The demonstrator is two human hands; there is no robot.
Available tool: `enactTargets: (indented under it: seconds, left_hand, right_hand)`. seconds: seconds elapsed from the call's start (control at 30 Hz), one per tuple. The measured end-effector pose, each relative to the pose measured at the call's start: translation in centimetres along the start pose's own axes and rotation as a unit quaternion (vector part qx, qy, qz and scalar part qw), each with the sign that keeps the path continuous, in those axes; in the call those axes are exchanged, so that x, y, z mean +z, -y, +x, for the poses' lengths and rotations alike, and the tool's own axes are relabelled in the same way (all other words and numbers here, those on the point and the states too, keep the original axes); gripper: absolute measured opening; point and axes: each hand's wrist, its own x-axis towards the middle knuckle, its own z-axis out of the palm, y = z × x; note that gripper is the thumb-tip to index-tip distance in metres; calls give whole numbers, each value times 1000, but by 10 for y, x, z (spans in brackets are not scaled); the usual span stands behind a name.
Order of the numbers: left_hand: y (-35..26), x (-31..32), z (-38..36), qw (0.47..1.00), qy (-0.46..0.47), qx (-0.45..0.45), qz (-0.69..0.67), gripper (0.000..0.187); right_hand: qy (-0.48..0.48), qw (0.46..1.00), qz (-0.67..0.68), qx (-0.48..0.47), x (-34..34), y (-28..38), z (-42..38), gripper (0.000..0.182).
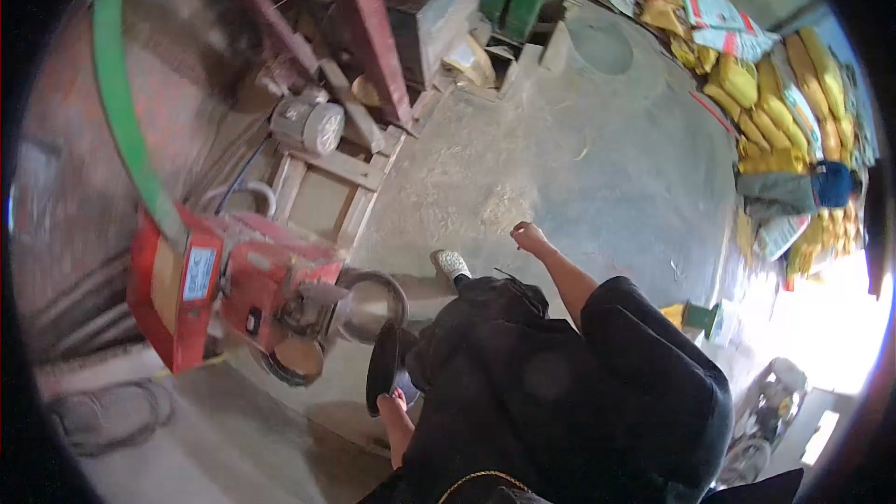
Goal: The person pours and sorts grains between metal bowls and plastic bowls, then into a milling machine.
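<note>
In the head view my left hand (399, 399) is low beside my black clothing, its fingers closed on the edge of a dark, round, pan-like thing (382, 366). That thing is seen nearly edge-on, and its inside is hidden. My right hand (530, 237) hangs over the concrete floor, fingers loosely curled with nothing visible in them. Below it, my foot in a light patterned shoe (451, 263) stands on the floor. A red machine (271, 280) with a round metal ring (373, 308) is just left of my left hand.
An electric motor (313, 124) sits on a wooden frame (336, 168) by red and green posts. Scattered pale bits (504, 205) lie on the concrete floor (635, 177). Stacked yellow sacks (770, 117) line the right side, with a person (812, 189) beside them. A motorbike (770, 401) stands near the bright doorway.
</note>
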Motion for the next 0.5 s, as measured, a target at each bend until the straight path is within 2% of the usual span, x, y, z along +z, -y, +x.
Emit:
enactTargets:
  seconds: [0.07,0.1,0.17,0.2,0.27,0.3,0.37,0.4,0.43,0.5]
  left_hand:
    - [-11,-3,21,998,-3,49,35,34]
    - [-13,-2,37,997,-2,66,45,34]
    - [-31,5,82,985,114,114,56,24]
    - [-40,14,106,983,118,127,67,24]
    - [-77,29,159,964,194,82,-163,22]
    - [-118,-11,172,969,70,200,-130,24]
    - [-200,-86,182,974,59,176,-131,24]
    - [-225,-86,200,875,209,70,-430,24]
    - [-270,-116,203,848,207,-56,-485,26]
    - [-360,-177,207,725,119,-309,-604,33]
  right_hand:
    - [-25,1000,0,3,-20,-1,-5,36]
    - [-39,998,58,11,-29,0,-15,36]
    - [-64,988,142,24,-43,-9,-34,36]
    - [-70,985,153,36,-47,-14,-48,36]
    - [-87,969,222,69,-57,-24,-80,36]
    - [-71,960,259,79,-59,-35,-96,39]
    - [-80,946,287,125,-61,-45,-137,40]
    - [-82,936,308,151,-61,-51,-152,42]
    - [-70,931,321,156,-59,-63,-163,46]
    - [-91,900,394,163,-66,-61,-192,49]
